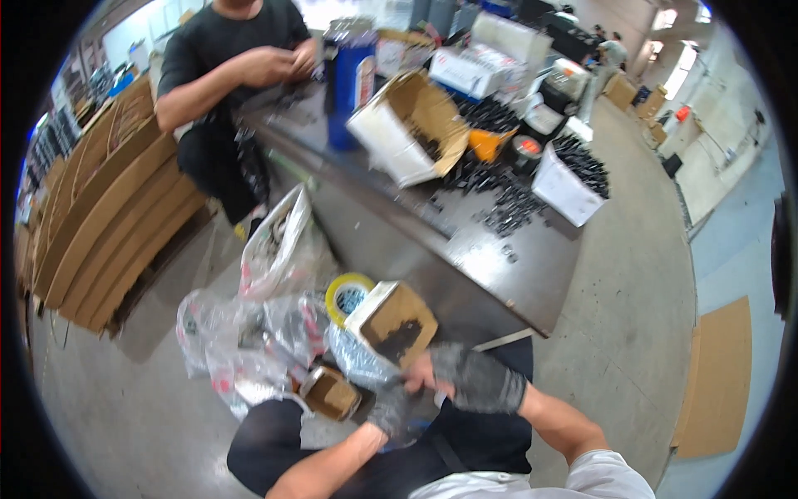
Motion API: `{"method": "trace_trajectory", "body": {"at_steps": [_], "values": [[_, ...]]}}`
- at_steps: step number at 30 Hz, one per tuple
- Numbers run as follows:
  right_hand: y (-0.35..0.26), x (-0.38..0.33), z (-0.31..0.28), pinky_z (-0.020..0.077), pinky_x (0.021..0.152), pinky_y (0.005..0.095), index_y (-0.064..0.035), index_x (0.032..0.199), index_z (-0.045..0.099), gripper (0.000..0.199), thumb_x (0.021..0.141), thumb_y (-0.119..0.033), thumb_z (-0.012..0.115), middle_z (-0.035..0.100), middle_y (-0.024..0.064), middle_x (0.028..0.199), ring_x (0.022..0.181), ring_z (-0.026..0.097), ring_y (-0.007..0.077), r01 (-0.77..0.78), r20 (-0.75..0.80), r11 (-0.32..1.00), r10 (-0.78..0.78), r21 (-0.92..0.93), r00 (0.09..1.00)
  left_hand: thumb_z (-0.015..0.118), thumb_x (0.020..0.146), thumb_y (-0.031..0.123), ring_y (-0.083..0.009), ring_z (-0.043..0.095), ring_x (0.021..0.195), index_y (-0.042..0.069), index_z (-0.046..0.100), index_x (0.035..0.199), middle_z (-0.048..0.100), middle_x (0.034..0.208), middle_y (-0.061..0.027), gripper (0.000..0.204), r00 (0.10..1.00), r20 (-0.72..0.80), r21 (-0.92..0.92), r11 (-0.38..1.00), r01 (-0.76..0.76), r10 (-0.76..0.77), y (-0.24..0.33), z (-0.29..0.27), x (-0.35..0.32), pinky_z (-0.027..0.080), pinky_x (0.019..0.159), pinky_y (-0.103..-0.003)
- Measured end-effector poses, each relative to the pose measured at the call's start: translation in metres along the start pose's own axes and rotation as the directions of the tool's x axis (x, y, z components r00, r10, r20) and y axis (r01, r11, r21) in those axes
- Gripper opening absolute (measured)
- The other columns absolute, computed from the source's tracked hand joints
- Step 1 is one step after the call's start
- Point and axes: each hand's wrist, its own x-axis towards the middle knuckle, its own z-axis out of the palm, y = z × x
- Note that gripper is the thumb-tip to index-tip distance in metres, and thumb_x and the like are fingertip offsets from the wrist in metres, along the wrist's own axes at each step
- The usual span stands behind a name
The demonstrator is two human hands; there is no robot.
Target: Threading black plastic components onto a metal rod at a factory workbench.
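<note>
My left hand [394, 412] and my right hand [480, 381], both in dark grey gloves with some bare fingertips, meet above my lap. Their fingers are pinched together, somewhat blurred; whatever is between them is too small to make out. Just beyond them, an open white-sided cardboard box [375, 309] holds a small heap of black parts [399, 338]. A clear bag with bluish contents [359, 358] lies left of that box, partly under it. Close to my left hand stands a smaller open cardboard box [331, 394].
A yellow-rimmed tape roll [338, 287] and plastic bags [224, 345] sit to the left. The dark table [486, 279] carries a tipped carton [391, 137], a blue cylinder [342, 91], loose black parts [507, 208] and a filled white box [565, 191]. Opposite, a person [224, 71] works beside stacked cardboard [116, 216].
</note>
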Motion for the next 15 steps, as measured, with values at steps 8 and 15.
{"method": "trace_trajectory", "body": {"at_steps": [8, 15], "values": [[-0.028, 0.009, -0.147, 0.0506, 0.078, 0.0424, -0.0062, 0.099, 0.065, 0.018, 0.082, -0.009, 0.068, 0.064, 0.0119, 0.091, 0.089, 0.063, 0.0341, -0.223, -0.391, 0.807, -0.01, -0.546, 0.92, 0.062, 0.098, 0.021, -0.0164, 0.067, 0.095, -0.004, 0.056, 0.125, 0.068, 0.107, -0.0101, 0.037, 0.927, 0.199, 0.175, 0.943, 0.285, -0.317, 0.138, 0.082, -0.023, 0.054, 0.085, -0.029], [0.042, 0.061, -0.19, 0.047, 0.088, 0.0435, -0.0056, 0.098, 0.068, 0.023, 0.084, -0.023, 0.066, 0.062, 0.0139, 0.098, 0.099, 0.06, 0.0332, -0.303, -0.315, 0.732, 0.127, -0.61, 0.941, 0.064, 0.097, 0.021, -0.0096, 0.062, 0.083, 0.004, 0.062, 0.119, 0.066, 0.091, -0.002, 0.028, 0.967, 0.23, 0.318, 0.947, 0.034, -0.112, 0.138, 0.086, -0.017, 0.051, 0.075, -0.026]]}}
